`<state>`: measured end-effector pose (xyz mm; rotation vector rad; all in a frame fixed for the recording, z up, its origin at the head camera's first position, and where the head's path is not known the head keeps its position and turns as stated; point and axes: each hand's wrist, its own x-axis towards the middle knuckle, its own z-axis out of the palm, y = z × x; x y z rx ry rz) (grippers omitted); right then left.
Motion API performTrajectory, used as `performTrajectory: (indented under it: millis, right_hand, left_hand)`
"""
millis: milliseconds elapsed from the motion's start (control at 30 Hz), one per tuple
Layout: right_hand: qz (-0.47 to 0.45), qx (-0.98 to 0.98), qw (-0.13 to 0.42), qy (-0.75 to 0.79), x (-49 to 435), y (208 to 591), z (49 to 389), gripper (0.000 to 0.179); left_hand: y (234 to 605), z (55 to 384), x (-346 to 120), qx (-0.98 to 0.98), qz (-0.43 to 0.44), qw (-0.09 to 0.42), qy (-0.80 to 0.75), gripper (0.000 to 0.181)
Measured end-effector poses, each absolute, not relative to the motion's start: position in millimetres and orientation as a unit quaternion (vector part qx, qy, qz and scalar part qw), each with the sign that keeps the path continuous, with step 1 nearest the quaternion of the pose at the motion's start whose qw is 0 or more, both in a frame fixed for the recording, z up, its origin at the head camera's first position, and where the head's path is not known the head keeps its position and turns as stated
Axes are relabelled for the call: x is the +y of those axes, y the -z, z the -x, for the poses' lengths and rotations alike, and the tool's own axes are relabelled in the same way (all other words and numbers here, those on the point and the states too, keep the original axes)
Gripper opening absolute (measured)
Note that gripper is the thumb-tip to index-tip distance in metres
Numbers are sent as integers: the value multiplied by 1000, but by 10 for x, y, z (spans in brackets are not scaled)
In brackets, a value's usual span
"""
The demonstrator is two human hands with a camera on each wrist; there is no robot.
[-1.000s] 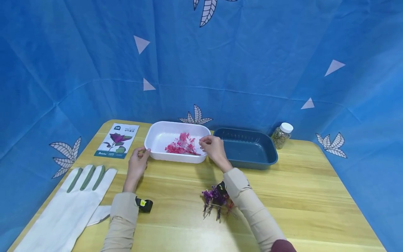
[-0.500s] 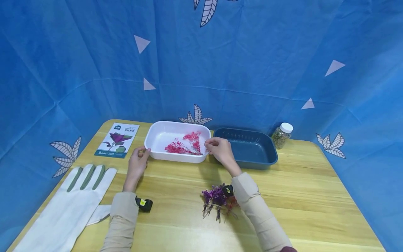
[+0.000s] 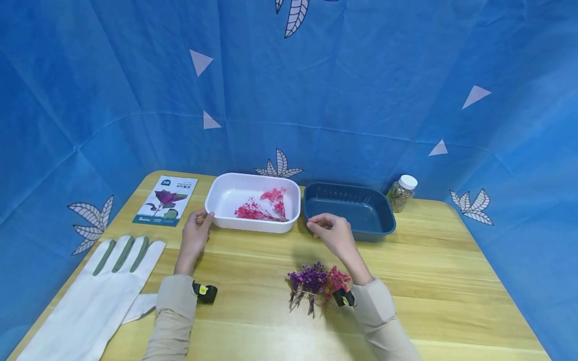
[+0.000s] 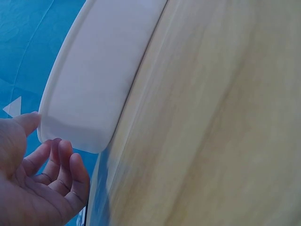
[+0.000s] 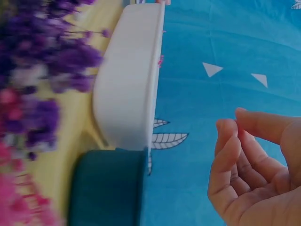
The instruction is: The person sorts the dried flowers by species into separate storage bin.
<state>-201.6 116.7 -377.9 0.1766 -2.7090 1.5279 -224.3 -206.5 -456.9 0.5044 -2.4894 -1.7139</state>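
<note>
A white rectangular basin (image 3: 255, 225) holds sprigs of pink dried flowers (image 3: 257, 208) at its right side. My left hand (image 3: 196, 233) grips its near left corner; in the left wrist view the thumb (image 4: 29, 123) lies at the rim and the fingers curl against the wall below. My right hand (image 3: 331, 233) hovers in front of the dark blue basin (image 3: 375, 233), loosely curled. Nothing shows between its thumb and fingertips in the right wrist view. On the table, by the right wrist, lies a bunch of purple dried flowers (image 3: 309, 278) with pink dried flowers (image 3: 337, 280) beside it.
A seed packet (image 3: 164, 200) with a plant picture lies left of the white basin. White gloves (image 3: 90, 301) with green finger strips cover the left front. Right of the blue basin stands a white-capped jar (image 3: 401, 194). Blue cloth (image 3: 361, 75) hangs behind the wooden table (image 3: 451, 281).
My right hand has left the white basin's right end and moved right and nearer, in front of the blue basin. The pink sprigs inside have spread apart. My left hand stays at its corner.
</note>
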Motion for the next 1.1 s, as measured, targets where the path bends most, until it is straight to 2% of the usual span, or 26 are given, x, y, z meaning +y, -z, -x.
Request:
performTrajectory:
  millis: [200,733,1100]
  right_hand:
    - [-39,-873,23,-486,1277,3910,1856,14]
    - [64,-840,-21,-538,1562,4109,1468,21]
    - [110,-835,-26,-538,1630,4260,1141,25]
  left_hand:
    - [4594,2237,-2069,-812,-166,42,558,56]
    - [4586,2273,-2063,-815,-165,60,552,54]
    - [4593,2251,-2077,-814,-167,54,553,55]
